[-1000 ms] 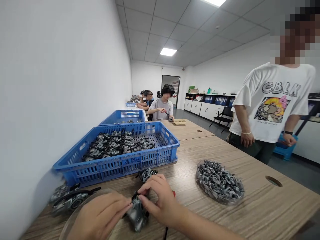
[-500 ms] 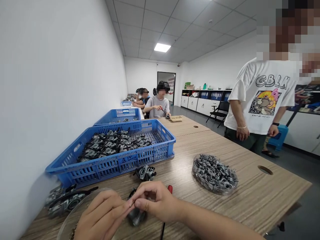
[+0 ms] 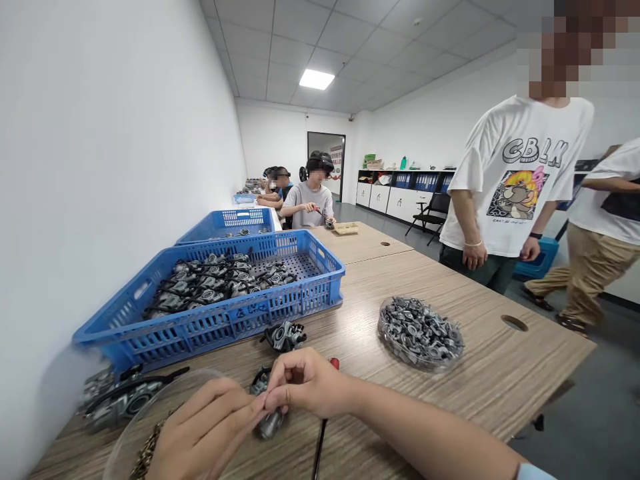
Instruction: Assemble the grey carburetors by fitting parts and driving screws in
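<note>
My left hand (image 3: 205, 427) and my right hand (image 3: 313, 387) meet at the fingertips over the table. Both are closed in a pinch, and whatever lies between the fingers is too small and hidden to make out. Just beneath them a grey metal carburetor-like part (image 3: 270, 423) lies on the wood, partly covered by the fingers. Under my left hand is a clear round bowl (image 3: 117, 433) of small brass-coloured pieces (image 3: 147, 450), perhaps screws. A screwdriver with a red handle (image 3: 335, 363) lies beneath my right wrist, its dark shaft (image 3: 319, 450) pointing towards me.
A blue crate (image 3: 210, 337) full of similar parts stands behind my hands, with one loose part (image 3: 285, 337) before it and others (image 3: 125, 403) at left. A clear dish (image 3: 420, 333) of grey metal pieces sits right. A person (image 3: 520, 173) stands beyond the table; another (image 3: 313, 197) sits working.
The view has shifted slightly. My fingertips are still together, now covering the small piece that showed between them. Another person has come into view at the far right.
</note>
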The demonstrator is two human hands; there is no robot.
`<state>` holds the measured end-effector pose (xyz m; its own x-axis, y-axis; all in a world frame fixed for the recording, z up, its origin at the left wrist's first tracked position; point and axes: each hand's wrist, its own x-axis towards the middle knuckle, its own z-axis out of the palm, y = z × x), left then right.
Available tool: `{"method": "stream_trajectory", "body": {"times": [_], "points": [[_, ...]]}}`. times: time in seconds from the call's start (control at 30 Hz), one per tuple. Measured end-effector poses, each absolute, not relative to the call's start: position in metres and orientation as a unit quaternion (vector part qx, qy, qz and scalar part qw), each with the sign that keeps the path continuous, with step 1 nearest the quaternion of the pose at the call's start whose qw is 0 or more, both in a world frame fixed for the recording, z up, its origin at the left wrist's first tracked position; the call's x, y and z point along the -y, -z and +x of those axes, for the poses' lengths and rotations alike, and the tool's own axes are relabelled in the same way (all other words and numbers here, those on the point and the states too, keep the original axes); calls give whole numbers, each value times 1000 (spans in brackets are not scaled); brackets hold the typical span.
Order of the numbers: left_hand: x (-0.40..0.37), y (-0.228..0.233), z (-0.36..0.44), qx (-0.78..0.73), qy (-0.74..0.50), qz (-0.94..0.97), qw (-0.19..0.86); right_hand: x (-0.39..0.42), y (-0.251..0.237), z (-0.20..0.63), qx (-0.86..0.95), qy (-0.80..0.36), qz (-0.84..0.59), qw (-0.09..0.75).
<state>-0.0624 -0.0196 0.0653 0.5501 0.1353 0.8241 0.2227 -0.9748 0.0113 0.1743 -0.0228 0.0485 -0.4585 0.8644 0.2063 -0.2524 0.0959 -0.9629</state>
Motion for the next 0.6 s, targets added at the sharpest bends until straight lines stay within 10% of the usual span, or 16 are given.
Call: {"method": "stream_trajectory", "body": {"times": [0.6], "points": [[17,-55,-61,125,440,-887,61,28,-74,232,826,-235,-300,416]]}}
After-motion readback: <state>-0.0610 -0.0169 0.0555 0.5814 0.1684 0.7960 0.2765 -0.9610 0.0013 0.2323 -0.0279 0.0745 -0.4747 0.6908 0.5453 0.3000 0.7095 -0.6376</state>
